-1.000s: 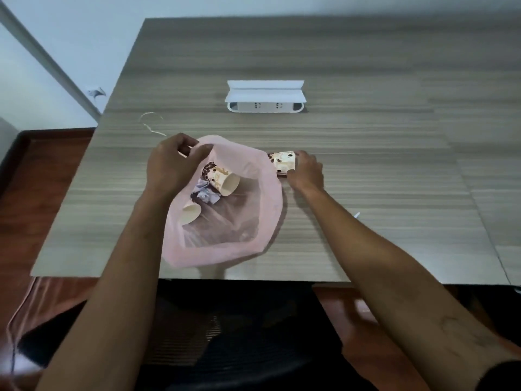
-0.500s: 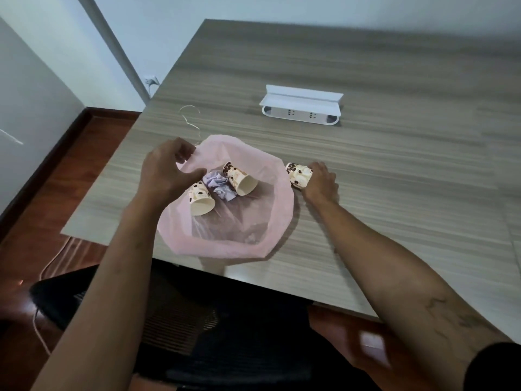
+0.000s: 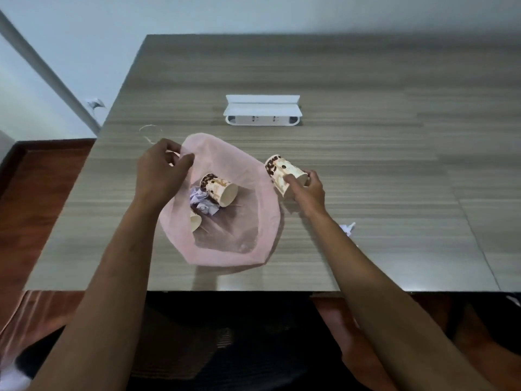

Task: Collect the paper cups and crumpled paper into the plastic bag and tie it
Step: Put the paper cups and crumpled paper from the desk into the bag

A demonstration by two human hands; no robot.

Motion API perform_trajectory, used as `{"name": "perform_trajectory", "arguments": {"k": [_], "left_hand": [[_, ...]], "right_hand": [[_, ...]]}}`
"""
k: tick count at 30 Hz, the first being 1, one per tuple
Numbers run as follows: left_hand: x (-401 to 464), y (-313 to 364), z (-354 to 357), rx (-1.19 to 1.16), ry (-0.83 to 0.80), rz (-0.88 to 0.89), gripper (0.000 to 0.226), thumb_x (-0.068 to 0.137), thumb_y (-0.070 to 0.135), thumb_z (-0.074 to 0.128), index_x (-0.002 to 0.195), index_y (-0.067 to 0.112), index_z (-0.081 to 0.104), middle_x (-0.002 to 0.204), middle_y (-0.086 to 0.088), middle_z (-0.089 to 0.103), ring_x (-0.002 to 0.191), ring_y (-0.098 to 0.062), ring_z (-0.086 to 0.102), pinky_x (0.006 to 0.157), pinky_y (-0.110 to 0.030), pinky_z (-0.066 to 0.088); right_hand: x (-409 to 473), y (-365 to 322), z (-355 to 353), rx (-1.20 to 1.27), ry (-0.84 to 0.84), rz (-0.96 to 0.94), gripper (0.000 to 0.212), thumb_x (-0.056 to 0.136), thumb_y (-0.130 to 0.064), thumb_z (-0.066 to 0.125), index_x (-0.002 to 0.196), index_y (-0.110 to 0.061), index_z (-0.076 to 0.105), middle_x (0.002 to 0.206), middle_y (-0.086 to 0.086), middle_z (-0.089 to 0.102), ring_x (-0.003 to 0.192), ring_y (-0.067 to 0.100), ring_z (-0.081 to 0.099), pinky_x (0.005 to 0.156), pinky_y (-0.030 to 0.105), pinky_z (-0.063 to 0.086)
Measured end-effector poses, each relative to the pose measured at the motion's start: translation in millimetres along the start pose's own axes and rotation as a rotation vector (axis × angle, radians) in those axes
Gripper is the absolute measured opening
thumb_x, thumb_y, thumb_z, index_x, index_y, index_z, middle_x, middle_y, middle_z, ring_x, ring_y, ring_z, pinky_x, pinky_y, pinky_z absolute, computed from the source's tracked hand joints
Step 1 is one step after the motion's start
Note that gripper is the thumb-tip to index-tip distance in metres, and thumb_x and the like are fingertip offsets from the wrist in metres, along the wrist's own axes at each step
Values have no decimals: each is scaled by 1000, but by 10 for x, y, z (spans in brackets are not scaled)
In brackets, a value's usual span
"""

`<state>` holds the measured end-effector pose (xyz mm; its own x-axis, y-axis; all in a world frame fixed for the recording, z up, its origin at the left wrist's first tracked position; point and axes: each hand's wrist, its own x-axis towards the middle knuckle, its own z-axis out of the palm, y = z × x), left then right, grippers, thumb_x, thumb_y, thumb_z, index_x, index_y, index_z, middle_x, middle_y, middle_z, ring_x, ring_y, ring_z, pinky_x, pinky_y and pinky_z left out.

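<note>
Your right hand (image 3: 306,189) grips a patterned paper cup (image 3: 283,173) on its side, just beside the right rim of the pink plastic bag (image 3: 262,221); your left hand (image 3: 160,172) pinches the bag's far-left rim, holding the mouth open near the desk's (image 3: 366,80) front edge. Two cups (image 3: 218,189) and crumpled paper (image 3: 201,203) lie inside. Outstanding: this cup, a white scrap (image 3: 347,228) right of your forearm, possibly paper, and the tie.

The left arm (image 3: 146,221) covers most of one paper cup (image 3: 195,221) inside the plastic bag (image 3: 265,221); the table (image 3: 423,80) is cut off at the right.
</note>
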<state>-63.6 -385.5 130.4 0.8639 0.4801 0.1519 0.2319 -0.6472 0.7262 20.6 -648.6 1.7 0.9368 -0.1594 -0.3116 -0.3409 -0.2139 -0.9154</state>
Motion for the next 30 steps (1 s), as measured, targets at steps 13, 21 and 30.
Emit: {"name": "perform_trajectory", "arguments": {"k": [13,21,30], "left_hand": [[170,15,61,-133,-202,-5,13,83,22,72,91,16,63,64,1,57,57,-13,51,64,-27,40],[135,-53,-107,-151,-334,13,11,81,21,74,80,21,63,70,-10,64,64,-20,55,63,-28,41],[79,-20,-47,-185,-349,11,15,82,21,72,75,23,60,52,5,55,46,-5,48,55,-24,36]], "right_hand": [[-1081,-299,141,-35,-480,199,51,68,-42,85,99,-13,56,100,14,71,84,26,74,79,46,61],[-1062,-217,998,-2,-420,346,61,77,-55,73,115,-9,66,103,10,73,76,25,75,64,37,62],[-970,-313,1045,-174,-447,136,54,90,-36,65,139,-18,51,122,6,65,95,19,66,86,33,57]]}}
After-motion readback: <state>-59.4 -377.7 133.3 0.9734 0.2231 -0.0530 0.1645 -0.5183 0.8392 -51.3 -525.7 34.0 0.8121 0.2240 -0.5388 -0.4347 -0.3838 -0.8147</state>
